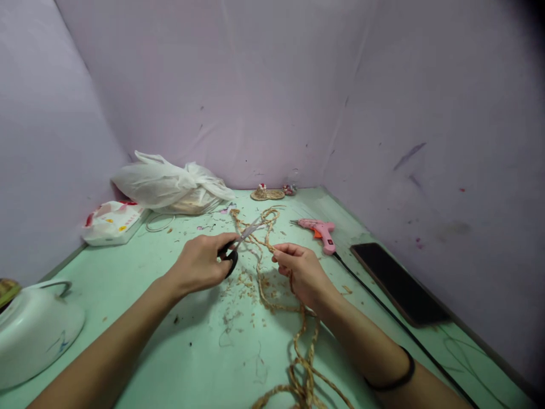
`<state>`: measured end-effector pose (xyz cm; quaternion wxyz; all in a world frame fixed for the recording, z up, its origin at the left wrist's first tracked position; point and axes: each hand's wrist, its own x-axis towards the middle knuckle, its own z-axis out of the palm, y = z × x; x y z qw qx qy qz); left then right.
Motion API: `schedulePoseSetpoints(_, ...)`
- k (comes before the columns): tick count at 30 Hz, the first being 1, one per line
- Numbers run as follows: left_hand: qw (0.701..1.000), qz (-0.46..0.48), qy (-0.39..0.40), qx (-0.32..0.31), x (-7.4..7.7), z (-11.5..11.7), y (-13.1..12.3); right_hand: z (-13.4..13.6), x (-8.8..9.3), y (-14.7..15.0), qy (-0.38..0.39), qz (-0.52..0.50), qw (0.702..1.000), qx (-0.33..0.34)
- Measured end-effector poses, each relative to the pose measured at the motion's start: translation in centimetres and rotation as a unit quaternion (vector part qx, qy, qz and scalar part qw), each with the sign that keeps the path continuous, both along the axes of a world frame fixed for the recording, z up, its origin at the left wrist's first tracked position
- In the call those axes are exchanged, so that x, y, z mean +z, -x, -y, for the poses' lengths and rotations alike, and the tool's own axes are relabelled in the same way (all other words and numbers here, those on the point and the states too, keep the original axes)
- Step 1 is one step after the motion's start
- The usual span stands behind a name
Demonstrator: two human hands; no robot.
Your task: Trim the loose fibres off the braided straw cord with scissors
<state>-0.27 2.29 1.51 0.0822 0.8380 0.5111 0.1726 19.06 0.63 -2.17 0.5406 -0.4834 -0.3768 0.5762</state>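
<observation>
My left hand is closed round the black handles of a pair of scissors. The blades point up and to the right, over a loop of braided straw cord. My right hand pinches that cord between thumb and fingertips, just right of the scissors. From there the cord runs down past the wrist into a loose tangle at the near edge. Its far end, with a loop, lies beyond the scissors. Whether the blades touch the cord, I cannot tell.
A pink glue gun with a black cable and a dark phone lie to the right. Leftward are a white bag, a tissue pack and a white bowl-like object. Straw soles rest by the back wall. Straw scraps litter the table.
</observation>
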Motion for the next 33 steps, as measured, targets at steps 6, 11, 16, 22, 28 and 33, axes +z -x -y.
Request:
schedulePoseSetpoints(6,0.999,-0.036,0.011,0.010,0.0,0.1,0.1,-0.1,0.0,-0.1,0.043,-0.061,0.997,0.017)
schedulePoseSetpoints(11,0.994,-0.105,0.002,-0.002,-0.3,0.6,-0.4,-0.1,0.3,0.0,0.036,-0.102,0.994,0.022)
schedulePoseSetpoints(16,0.993,-0.116,-0.015,0.002,-0.5,0.4,-0.3,-0.1,0.2,-0.1,0.029,-0.085,0.996,0.024)
schedulePoseSetpoints(22,0.989,-0.146,-0.035,-0.008,-0.7,0.5,-0.4,-0.2,-0.4,-0.1,-0.018,-0.016,1.000,-0.014)
schedulePoseSetpoints(28,0.981,-0.186,-0.047,-0.018,-1.3,0.5,-0.6,0.1,-0.3,0.0,-0.043,0.011,0.999,-0.008)
schedulePoseSetpoints(33,0.980,-0.195,-0.032,-0.025,-1.0,0.4,-0.5,0.2,0.0,0.1,-0.040,0.034,0.999,-0.015)
